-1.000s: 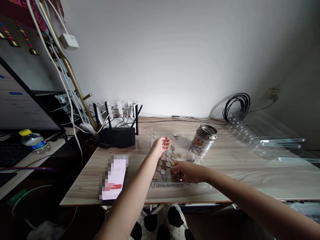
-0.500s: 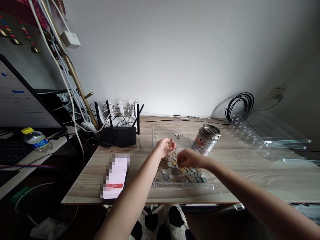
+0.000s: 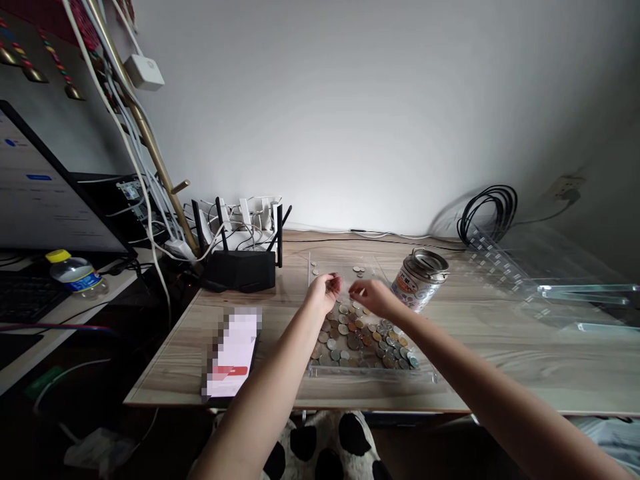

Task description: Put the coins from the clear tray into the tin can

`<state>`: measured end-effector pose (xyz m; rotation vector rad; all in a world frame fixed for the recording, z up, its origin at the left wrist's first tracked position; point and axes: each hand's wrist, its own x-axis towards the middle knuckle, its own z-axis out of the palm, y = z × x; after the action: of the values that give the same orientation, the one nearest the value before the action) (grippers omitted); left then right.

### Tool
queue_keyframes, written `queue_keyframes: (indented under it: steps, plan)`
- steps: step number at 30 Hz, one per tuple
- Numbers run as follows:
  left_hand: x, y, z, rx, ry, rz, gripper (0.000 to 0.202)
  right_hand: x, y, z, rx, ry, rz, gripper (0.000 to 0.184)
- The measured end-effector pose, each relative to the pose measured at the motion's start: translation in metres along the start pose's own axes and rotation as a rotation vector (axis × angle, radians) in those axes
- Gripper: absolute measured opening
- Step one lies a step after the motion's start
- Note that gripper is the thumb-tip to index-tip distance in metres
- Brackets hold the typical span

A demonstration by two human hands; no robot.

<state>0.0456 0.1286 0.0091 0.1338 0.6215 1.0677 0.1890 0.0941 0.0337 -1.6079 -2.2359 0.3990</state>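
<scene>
Well left of the clear tray (image 3: 360, 373) lies a yellow-capped bottle (image 3: 79, 275); nearer, a phone (image 3: 234, 353), and behind that, back-left of the tray, a black router (image 3: 237, 270). Over the tray's left half is the left hand (image 3: 325, 291), fingers half curled; whether it holds anything, I cannot tell. Coins (image 3: 353, 341) lie on the tray, mostly in its front part. Over its right half is the right hand (image 3: 373, 295), fingertips drawn together, perhaps gripping something, unclear. By the tray's right edge stands a tin (image 3: 420, 280); farther right, coiled cable (image 3: 487, 213)
</scene>
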Motion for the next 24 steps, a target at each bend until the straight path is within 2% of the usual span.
queue_keyframes:
  steps: [2,6,9,13,15,17,20,24]
  plan:
    - [-0.001,0.003,-0.002,-0.033,0.018,0.042,0.014,-0.004,0.003,0.018,-0.05,-0.117,-0.049,0.023]
    - [-0.005,0.01,-0.004,-0.032,0.0,0.109,0.025,-0.001,-0.003,0.034,-0.14,-0.176,-0.062,0.019]
    - [-0.007,0.013,-0.004,0.001,-0.001,0.178,0.022,0.002,-0.006,0.029,-0.135,-0.215,-0.059,0.017]
    - [-0.007,0.013,-0.004,0.001,0.058,0.204,0.008,-0.002,-0.005,0.026,-0.07,-0.267,-0.104,0.04]
    - [-0.006,0.013,-0.004,-0.004,0.065,0.207,0.01,-0.003,-0.004,0.029,-0.074,-0.26,-0.139,0.035]
    - [-0.006,0.012,-0.005,0.003,0.047,0.211,0.012,-0.004,-0.005,0.032,-0.099,-0.26,-0.155,0.023]
    - [-0.005,0.012,-0.007,0.022,0.016,0.211,0.011,-0.004,-0.007,0.032,-0.086,-0.303,-0.124,0.013]
    - [-0.002,0.012,-0.008,0.035,0.006,0.199,0.009,-0.008,-0.007,0.026,-0.032,-0.31,-0.131,0.032]
